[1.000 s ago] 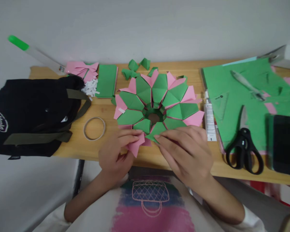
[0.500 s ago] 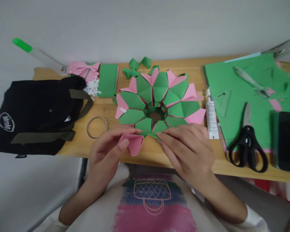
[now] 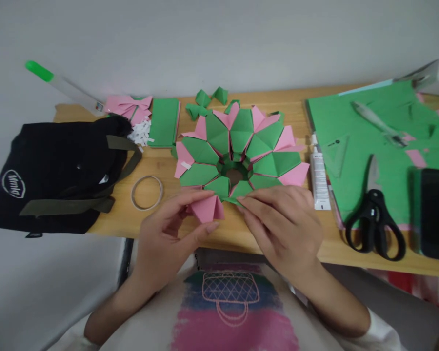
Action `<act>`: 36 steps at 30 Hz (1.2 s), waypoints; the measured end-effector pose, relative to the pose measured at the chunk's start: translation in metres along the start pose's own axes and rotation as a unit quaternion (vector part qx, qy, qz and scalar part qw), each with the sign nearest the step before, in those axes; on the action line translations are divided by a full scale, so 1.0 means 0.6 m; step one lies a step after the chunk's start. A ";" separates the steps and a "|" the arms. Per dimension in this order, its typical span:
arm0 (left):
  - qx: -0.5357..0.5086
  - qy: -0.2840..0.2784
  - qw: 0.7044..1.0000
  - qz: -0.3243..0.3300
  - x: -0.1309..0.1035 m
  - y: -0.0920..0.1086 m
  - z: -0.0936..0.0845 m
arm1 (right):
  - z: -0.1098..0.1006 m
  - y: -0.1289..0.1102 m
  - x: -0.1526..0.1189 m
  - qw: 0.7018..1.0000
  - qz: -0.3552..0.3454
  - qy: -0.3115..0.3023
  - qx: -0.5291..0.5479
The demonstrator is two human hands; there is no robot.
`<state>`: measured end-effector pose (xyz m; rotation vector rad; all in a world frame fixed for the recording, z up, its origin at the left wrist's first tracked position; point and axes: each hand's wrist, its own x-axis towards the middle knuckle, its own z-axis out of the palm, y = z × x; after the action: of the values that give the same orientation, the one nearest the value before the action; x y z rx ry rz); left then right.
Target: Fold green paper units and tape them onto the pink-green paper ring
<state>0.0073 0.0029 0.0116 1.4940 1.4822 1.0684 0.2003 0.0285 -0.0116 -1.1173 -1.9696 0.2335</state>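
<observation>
In the head view, the left hand pinches a small pink folded-paper piece by a big green-and-pink folded-paper ring on the wooden table. The right hand pinches the ring's near edge. Squeezing hard could squash the pink piece; it looks longest sideways, open end pointing right.

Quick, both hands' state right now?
Left hand: holding a folded pink paper.
Right hand: closed on green paper at the near edge of the ring.
</observation>
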 end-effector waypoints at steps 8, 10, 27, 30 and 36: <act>0.025 -0.005 0.999 -0.033 0.012 0.002 0.007 | 0.001 0.001 -0.002 1.000 -0.018 -0.014 0.005; 0.016 -0.002 0.998 -0.055 0.014 0.007 0.007 | 0.000 0.001 -0.002 1.000 -0.014 -0.014 0.008; 0.014 0.000 0.999 -0.052 0.017 0.016 0.012 | 0.002 0.000 -0.001 1.000 -0.023 -0.010 -0.007; 0.059 0.010 0.998 -0.036 0.016 0.015 0.011 | 0.001 0.000 -0.002 1.000 -0.029 -0.009 -0.006; 0.098 -0.001 0.994 -0.044 0.015 0.019 0.017 | 0.000 -0.003 -0.007 0.999 -0.038 -0.038 0.007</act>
<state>0.0205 0.0120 0.0193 1.5466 1.6743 0.8901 0.2005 0.0245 -0.0130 -1.0348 -2.0704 0.2527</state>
